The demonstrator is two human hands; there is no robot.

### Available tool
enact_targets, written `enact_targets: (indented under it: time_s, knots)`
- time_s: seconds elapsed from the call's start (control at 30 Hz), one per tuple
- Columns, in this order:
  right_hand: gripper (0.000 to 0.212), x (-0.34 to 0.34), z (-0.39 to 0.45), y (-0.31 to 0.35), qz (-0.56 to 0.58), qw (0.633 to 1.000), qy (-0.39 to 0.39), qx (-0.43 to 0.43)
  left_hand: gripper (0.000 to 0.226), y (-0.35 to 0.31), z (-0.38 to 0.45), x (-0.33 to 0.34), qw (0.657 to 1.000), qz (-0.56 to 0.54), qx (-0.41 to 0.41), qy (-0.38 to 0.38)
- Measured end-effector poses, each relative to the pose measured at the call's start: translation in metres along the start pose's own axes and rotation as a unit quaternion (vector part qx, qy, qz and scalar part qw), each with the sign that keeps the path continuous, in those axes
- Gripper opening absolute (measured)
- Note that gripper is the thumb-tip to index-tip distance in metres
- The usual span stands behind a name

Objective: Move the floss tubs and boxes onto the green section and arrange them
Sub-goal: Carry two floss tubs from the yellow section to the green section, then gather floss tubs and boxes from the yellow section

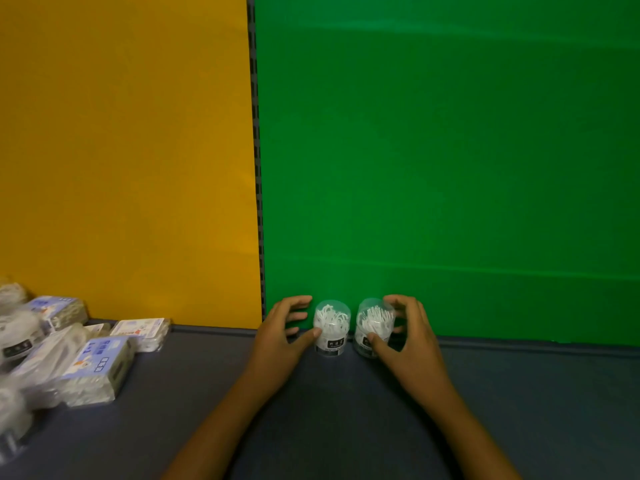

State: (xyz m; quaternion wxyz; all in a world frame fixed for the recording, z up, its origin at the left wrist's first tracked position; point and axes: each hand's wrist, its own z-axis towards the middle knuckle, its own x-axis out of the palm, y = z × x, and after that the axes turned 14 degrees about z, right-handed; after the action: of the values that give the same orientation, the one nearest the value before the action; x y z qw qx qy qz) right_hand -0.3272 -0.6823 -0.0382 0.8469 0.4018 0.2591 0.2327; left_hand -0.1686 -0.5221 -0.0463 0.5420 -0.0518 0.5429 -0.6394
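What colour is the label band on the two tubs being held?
Black with white print, on clear tubs of white floss picks; head view.

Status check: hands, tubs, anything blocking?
Left hand grips left tub; right hand grips right tub. Both tubs upright at green section front edge. Boxes wait left. Nothing blocking.

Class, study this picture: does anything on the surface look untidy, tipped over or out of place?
Yes. The floss boxes and tubs at the left lie jumbled, some tilted and overlapping, beside the yellow section. The two tubs at the green section stand upright, side by side.
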Motion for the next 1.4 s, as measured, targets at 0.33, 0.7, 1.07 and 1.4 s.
enact_targets:
  time_s: [0.33,0.7,1.07,1.4]
  knots:
    - [0.047,0.001,-0.004,-0.008,-0.008,1.000,0.011,0.004,0.049,0.014,-0.014,-0.025,0.875,0.475,0.083,-0.055]
    - [0.045,-0.003,-0.004,-0.001,-0.063,0.998,0.016,-0.007,0.043,0.009,-0.018,-0.031,0.875,0.477,0.067,-0.046]
    - [0.057,0.020,-0.011,0.096,-0.286,0.949,0.088,-0.096,0.044,-0.023,-0.062,-0.112,0.869,0.486,0.066,-0.069]
    - [0.065,0.131,-0.086,0.185,-0.258,0.943,0.182,-0.103,0.047,-0.021,-0.175,-0.240,0.856,0.509,0.005,-0.090]
